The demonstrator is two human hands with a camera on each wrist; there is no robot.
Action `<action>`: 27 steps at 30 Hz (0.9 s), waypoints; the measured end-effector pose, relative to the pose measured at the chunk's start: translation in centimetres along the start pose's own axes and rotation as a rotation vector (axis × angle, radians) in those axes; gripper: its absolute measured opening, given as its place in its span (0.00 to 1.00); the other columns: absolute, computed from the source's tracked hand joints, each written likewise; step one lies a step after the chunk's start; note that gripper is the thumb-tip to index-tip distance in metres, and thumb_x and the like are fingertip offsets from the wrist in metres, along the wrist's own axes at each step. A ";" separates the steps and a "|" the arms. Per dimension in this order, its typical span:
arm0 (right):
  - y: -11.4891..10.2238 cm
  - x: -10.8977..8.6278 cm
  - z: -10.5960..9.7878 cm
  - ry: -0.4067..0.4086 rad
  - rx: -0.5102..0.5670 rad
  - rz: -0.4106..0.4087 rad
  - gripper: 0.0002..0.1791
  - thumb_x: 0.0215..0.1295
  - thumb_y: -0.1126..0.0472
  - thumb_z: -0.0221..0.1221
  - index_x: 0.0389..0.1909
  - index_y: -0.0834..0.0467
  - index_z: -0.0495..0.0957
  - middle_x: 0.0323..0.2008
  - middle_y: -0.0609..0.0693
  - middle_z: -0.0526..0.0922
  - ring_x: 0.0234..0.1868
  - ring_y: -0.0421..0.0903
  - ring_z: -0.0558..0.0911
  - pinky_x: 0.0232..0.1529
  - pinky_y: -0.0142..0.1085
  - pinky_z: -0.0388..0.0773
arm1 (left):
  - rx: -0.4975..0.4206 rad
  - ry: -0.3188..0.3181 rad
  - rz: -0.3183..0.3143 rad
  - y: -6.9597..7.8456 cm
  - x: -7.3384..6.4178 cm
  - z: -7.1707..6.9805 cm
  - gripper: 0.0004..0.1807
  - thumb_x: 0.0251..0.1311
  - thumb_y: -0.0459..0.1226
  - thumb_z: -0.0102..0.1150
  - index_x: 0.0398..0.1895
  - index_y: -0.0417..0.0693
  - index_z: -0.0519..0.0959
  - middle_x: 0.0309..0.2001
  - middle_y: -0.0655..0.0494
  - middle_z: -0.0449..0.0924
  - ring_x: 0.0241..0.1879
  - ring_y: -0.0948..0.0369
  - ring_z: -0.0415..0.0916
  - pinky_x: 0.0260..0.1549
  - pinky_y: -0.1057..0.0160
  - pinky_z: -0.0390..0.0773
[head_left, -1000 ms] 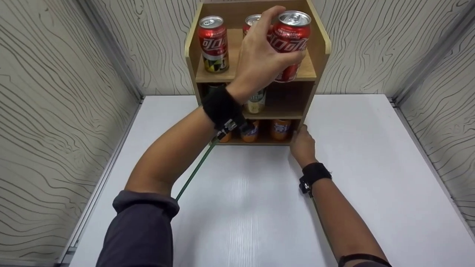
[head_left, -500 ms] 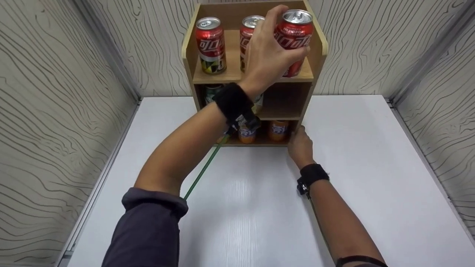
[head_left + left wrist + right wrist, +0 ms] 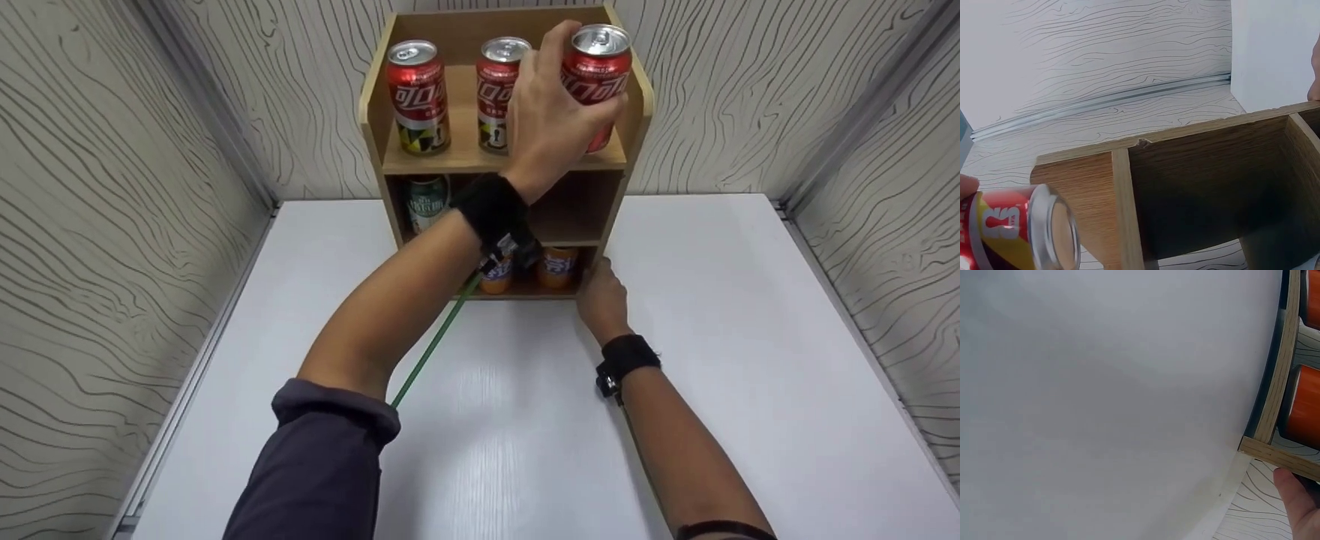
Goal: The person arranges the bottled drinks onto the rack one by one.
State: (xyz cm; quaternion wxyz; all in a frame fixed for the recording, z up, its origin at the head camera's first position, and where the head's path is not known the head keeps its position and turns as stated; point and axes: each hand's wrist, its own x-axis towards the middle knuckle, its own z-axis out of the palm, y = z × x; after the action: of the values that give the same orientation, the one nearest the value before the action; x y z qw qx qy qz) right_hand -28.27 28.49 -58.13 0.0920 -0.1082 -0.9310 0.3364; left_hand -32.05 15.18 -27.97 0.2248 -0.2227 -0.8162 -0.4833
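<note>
My left hand (image 3: pixel 551 112) grips a red cola can (image 3: pixel 598 79) at the right end of the top shelf, thumb in front and a finger near its rim. In the left wrist view the can's base (image 3: pixel 1064 230) shows a gap to the shelf board (image 3: pixel 1126 208). A second cola can (image 3: pixel 499 94) stands mid-shelf, partly behind the hand, and a third cola can (image 3: pixel 418 97) stands at left. Low on the wooden rack's right side panel (image 3: pixel 616 195) rests my right hand (image 3: pixel 604 300); one of its fingers (image 3: pixel 1294 495) lies along the panel's outer face.
Below, the middle shelf holds a green can (image 3: pixel 427 201) at left; my left forearm hides part of that shelf. Orange cans (image 3: pixel 557 268) stand on the bottom shelf. The rack stands on a white table (image 3: pixel 480 420) between wood-patterned walls (image 3: pixel 712 97).
My left hand has moved slightly right and down with the can, uncovering more of the middle cola can and the green can. The right hand stays at the rack's side; the view has shifted slightly.
</note>
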 end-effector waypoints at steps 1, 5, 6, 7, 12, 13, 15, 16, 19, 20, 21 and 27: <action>0.0 0.0 0.0 0.002 -0.003 -0.004 0.20 0.84 0.59 0.40 0.61 0.71 0.68 0.53 0.73 0.83 0.51 0.70 0.87 0.47 0.59 0.86 | 0.001 0.005 0.000 0.0 0.0 0.2 0.44 0.57 0.45 0.78 0.75 0.47 0.67 0.60 0.45 0.74 0.59 0.56 0.77 0.57 0.67 0.75; 0.0 0.0 -0.1 0.002 -0.007 -0.022 0.21 0.84 0.60 0.40 0.62 0.72 0.68 0.53 0.73 0.83 0.50 0.70 0.87 0.47 0.58 0.86 | 0.040 0.010 -0.014 0.0 0.0 1.0 0.45 0.58 0.47 0.77 0.76 0.48 0.66 0.60 0.46 0.73 0.59 0.58 0.76 0.57 0.69 0.74; 0.0 -0.1 -0.1 0.002 -0.008 -0.024 0.21 0.84 0.60 0.40 0.62 0.72 0.67 0.53 0.73 0.83 0.50 0.70 0.87 0.47 0.58 0.86 | 0.050 0.009 -0.022 0.0 0.0 1.2 0.45 0.58 0.48 0.77 0.76 0.49 0.66 0.59 0.47 0.73 0.59 0.58 0.76 0.56 0.69 0.74; 0.0 -0.1 -0.2 -0.001 -0.007 -0.029 0.21 0.84 0.60 0.39 0.63 0.73 0.67 0.54 0.74 0.82 0.51 0.70 0.87 0.47 0.59 0.86 | 0.060 0.010 -0.027 0.0 -0.1 1.4 0.45 0.58 0.48 0.77 0.76 0.49 0.66 0.59 0.47 0.73 0.58 0.58 0.76 0.55 0.69 0.75; 0.0 -0.2 -0.2 0.004 -0.013 -0.053 0.21 0.83 0.61 0.41 0.63 0.73 0.67 0.53 0.74 0.83 0.50 0.69 0.87 0.46 0.58 0.86 | 0.082 0.021 -0.055 0.1 0.0 2.1 0.44 0.58 0.48 0.77 0.76 0.51 0.66 0.58 0.48 0.74 0.56 0.58 0.76 0.53 0.68 0.74; 0.0 -0.2 -0.2 0.004 -0.016 -0.059 0.22 0.83 0.61 0.41 0.63 0.74 0.67 0.53 0.74 0.83 0.50 0.69 0.87 0.45 0.58 0.86 | 0.086 0.021 -0.059 0.1 0.0 2.2 0.44 0.59 0.48 0.76 0.76 0.51 0.66 0.58 0.48 0.73 0.56 0.58 0.76 0.53 0.68 0.74; 0.1 -0.2 -0.2 0.010 -0.023 -0.063 0.22 0.83 0.60 0.41 0.64 0.74 0.67 0.52 0.74 0.83 0.49 0.68 0.87 0.45 0.57 0.86 | 0.103 0.012 -0.077 0.3 0.2 2.5 0.44 0.60 0.49 0.75 0.77 0.52 0.65 0.58 0.49 0.73 0.56 0.60 0.75 0.53 0.69 0.72; 0.1 -0.2 -0.2 0.014 -0.025 -0.063 0.22 0.83 0.60 0.41 0.64 0.73 0.67 0.52 0.74 0.83 0.49 0.68 0.87 0.45 0.57 0.86 | 0.109 0.005 -0.086 0.3 0.3 2.6 0.44 0.61 0.50 0.74 0.77 0.52 0.64 0.58 0.49 0.73 0.56 0.60 0.74 0.54 0.70 0.72; 0.2 -0.2 0.0 0.022 -0.030 -0.071 0.21 0.84 0.61 0.41 0.63 0.74 0.67 0.50 0.73 0.84 0.47 0.67 0.88 0.42 0.55 0.87 | 0.123 0.000 -0.096 0.3 0.4 2.9 0.44 0.62 0.50 0.74 0.78 0.52 0.64 0.59 0.50 0.72 0.57 0.61 0.73 0.55 0.71 0.72; 0.3 -0.2 0.1 0.026 -0.030 -0.072 0.21 0.84 0.61 0.41 0.63 0.74 0.67 0.49 0.73 0.84 0.46 0.67 0.88 0.41 0.55 0.87 | 0.125 0.003 -0.096 0.2 0.5 3.1 0.44 0.62 0.50 0.74 0.78 0.52 0.64 0.59 0.49 0.72 0.57 0.61 0.73 0.55 0.71 0.71; 0.3 -0.2 0.2 0.030 -0.031 -0.075 0.20 0.83 0.61 0.41 0.62 0.74 0.67 0.48 0.72 0.84 0.45 0.66 0.89 0.40 0.55 0.87 | 0.125 0.008 -0.093 0.1 0.5 3.2 0.44 0.62 0.50 0.74 0.78 0.52 0.64 0.59 0.49 0.72 0.57 0.61 0.73 0.55 0.71 0.71; 0.5 -0.1 0.3 0.043 -0.048 -0.088 0.19 0.83 0.61 0.42 0.59 0.74 0.68 0.44 0.72 0.84 0.42 0.67 0.89 0.38 0.56 0.87 | 0.168 0.011 -0.093 0.0 0.8 3.5 0.44 0.62 0.51 0.73 0.78 0.52 0.63 0.59 0.50 0.71 0.57 0.61 0.73 0.55 0.71 0.71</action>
State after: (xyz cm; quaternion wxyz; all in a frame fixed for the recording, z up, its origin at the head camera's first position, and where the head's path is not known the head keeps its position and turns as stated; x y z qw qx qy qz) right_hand -28.19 28.64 -58.64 0.1243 -0.0765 -0.9405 0.3070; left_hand -33.18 18.42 -29.05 0.2245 -0.1622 -0.8622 -0.4241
